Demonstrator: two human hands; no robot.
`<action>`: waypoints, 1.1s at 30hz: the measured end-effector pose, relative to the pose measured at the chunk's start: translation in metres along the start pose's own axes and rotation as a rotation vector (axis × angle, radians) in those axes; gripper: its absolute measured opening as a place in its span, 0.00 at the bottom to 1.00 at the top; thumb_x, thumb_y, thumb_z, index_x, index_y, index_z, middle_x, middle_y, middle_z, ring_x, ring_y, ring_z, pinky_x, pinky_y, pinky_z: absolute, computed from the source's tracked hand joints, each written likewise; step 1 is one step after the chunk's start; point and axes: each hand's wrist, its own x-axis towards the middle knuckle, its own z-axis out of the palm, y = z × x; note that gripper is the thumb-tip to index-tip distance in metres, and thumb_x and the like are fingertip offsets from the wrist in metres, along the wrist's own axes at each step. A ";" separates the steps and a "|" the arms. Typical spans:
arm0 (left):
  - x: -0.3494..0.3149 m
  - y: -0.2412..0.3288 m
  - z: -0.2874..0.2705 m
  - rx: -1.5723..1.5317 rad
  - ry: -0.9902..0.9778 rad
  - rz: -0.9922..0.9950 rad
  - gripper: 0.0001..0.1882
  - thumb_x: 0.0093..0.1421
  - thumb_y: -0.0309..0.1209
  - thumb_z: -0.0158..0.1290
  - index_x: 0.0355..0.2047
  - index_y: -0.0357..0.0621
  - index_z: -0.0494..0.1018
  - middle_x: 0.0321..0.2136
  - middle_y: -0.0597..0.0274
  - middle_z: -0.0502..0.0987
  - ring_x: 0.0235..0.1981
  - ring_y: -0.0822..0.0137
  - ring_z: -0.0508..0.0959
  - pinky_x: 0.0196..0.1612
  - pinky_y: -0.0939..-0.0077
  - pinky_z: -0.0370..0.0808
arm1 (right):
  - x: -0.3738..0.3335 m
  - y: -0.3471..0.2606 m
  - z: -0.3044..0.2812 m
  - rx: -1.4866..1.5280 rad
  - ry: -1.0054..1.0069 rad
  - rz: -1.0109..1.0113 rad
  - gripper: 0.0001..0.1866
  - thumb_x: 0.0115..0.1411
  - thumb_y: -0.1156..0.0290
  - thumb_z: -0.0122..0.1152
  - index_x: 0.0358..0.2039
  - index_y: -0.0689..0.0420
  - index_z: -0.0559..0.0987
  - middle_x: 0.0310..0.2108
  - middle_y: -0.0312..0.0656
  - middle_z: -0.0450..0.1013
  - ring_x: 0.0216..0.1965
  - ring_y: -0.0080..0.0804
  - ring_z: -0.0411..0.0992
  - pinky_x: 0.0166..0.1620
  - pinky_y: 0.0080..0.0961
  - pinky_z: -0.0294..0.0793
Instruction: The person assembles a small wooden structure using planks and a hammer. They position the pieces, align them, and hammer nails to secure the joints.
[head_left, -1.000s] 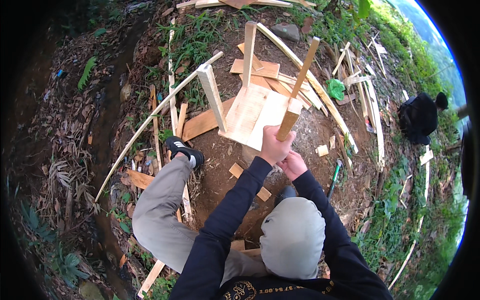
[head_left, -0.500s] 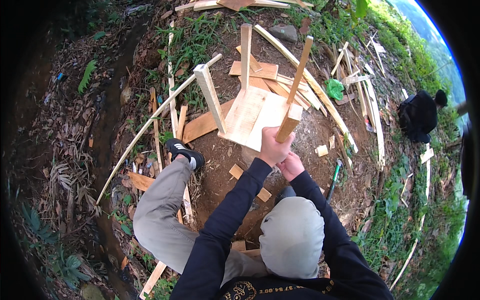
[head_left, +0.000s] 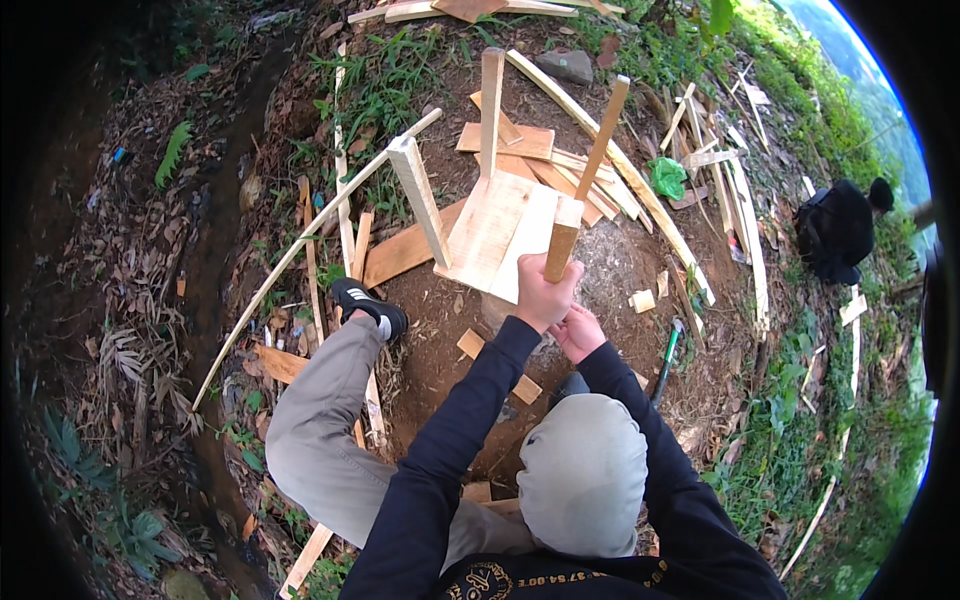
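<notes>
An upturned wooden stool (head_left: 490, 225) lies seat-down on the dirt ahead of me, three of its legs standing up from the corners. My left hand (head_left: 543, 296) is wrapped round the fourth wooden leg (head_left: 562, 245), at the seat's near right corner. That leg tilts compared with the others. Just below and to the right, my right hand (head_left: 580, 334) has its fingers closed close to the leg's lower end. Whatever it pinches is hidden behind the left hand and too small to make out.
A hammer (head_left: 667, 355) with a green handle lies right of my right forearm. Boards (head_left: 520, 140) and long wood strips (head_left: 640, 185) are strewn beyond the stool. A green plastic bag (head_left: 667, 178) and a black backpack (head_left: 835, 230) are at the right. A narrow ditch (head_left: 215, 400) runs along the left.
The leg in my left hand has swung left, its top end moving toward the seat. Both hands shift very slightly left with it, and the seat has barely moved.
</notes>
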 end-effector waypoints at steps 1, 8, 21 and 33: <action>0.000 -0.001 0.000 0.001 0.001 -0.003 0.14 0.54 0.21 0.54 0.13 0.41 0.64 0.11 0.73 0.63 0.12 0.81 0.63 0.16 0.79 0.58 | 0.000 0.001 -0.001 0.004 0.009 -0.004 0.14 0.67 0.72 0.51 0.49 0.66 0.72 0.41 0.42 0.76 0.41 0.30 0.77 0.43 0.24 0.78; 0.007 -0.002 -0.001 0.068 -0.081 0.041 0.14 0.53 0.21 0.55 0.14 0.41 0.64 0.11 0.72 0.64 0.14 0.79 0.64 0.19 0.78 0.60 | 0.000 -0.001 -0.001 0.001 0.046 -0.001 0.14 0.67 0.72 0.52 0.49 0.66 0.72 0.42 0.44 0.75 0.43 0.33 0.76 0.46 0.27 0.78; 0.001 -0.002 -0.002 0.063 -0.088 0.022 0.13 0.51 0.26 0.56 0.14 0.35 0.66 0.09 0.59 0.66 0.11 0.68 0.68 0.18 0.70 0.62 | -0.016 -0.018 0.005 -0.162 -0.085 -0.004 0.17 0.67 0.74 0.50 0.54 0.69 0.69 0.46 0.47 0.73 0.48 0.35 0.74 0.52 0.33 0.75; 0.005 0.005 0.003 0.066 -0.044 0.057 0.16 0.52 0.23 0.54 0.11 0.39 0.62 0.09 0.68 0.64 0.11 0.76 0.64 0.17 0.74 0.59 | -0.017 -0.025 0.010 -0.115 -0.103 0.040 0.17 0.66 0.76 0.47 0.53 0.71 0.70 0.49 0.49 0.72 0.48 0.36 0.75 0.51 0.34 0.76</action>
